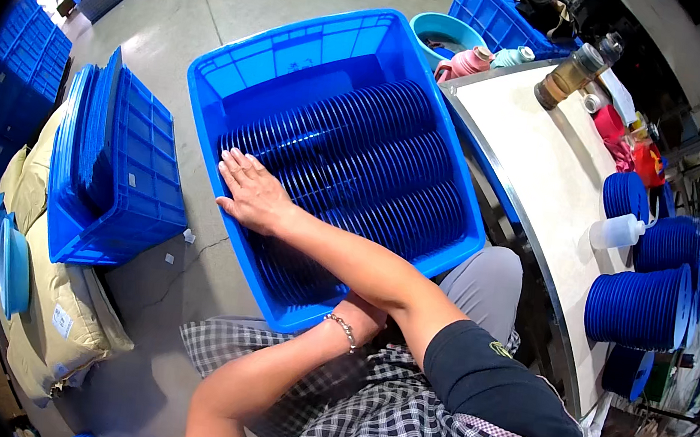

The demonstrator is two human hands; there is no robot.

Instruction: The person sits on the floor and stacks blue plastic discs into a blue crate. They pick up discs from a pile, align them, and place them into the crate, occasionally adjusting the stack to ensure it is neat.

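In front of me a blue plastic bin holds several rows of thin, round dark-blue discs, standing on edge and packed side by side. My right hand reaches across to the left ends of the rows by the bin's left wall. Its fingers are stretched out and lie over the disc edges, with nothing gripped. Under my right forearm, at the bin's near side, is my left hand, with a bracelet on the wrist. The forearm and my body hide its fingers.
To the right, a pale-topped table carries bottles and stacks of blue discs. Left of me are a blue crate and tan sacks. Behind the bin stand a turquoise basin and a pink jug.
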